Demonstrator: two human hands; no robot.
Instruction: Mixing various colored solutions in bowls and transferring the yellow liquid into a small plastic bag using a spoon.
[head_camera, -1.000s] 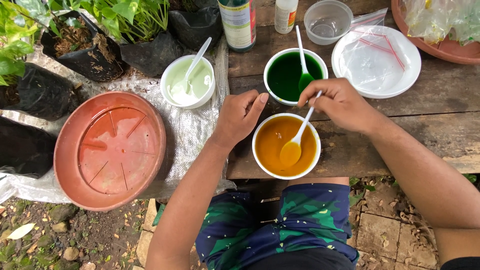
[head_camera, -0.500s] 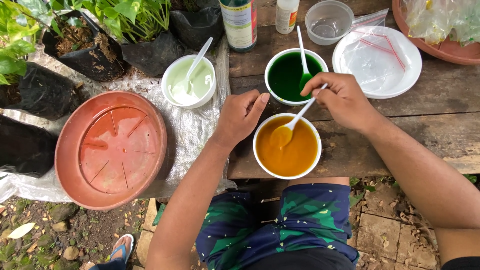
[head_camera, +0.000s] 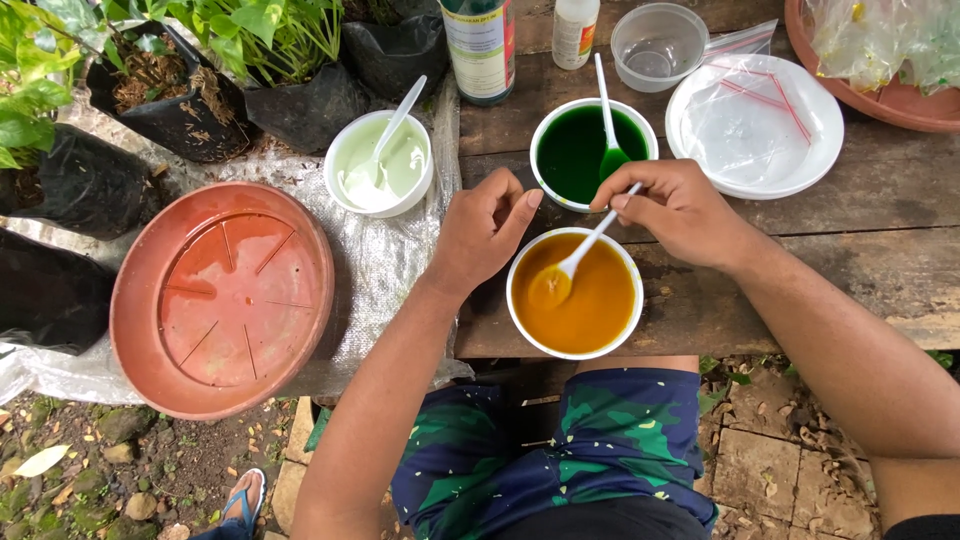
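Head view: green-labelled bottle (head_camera: 480, 45) behind bowls (head_camera: 575, 292)

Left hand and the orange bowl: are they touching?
Touching. The head view shows the left hand resting against the rim of the orange bowl, its thumb over the edge, no gap.

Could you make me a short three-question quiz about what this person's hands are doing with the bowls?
1. True or false: the right hand holds a white spoon dipped in the orange liquid bowl.
2. What does the left hand touch? A) the green liquid bowl B) the orange liquid bowl's rim C) the terracotta saucer
3. How many bowls have a spoon in them?

Key: 1 true; 2 B; 3 three.
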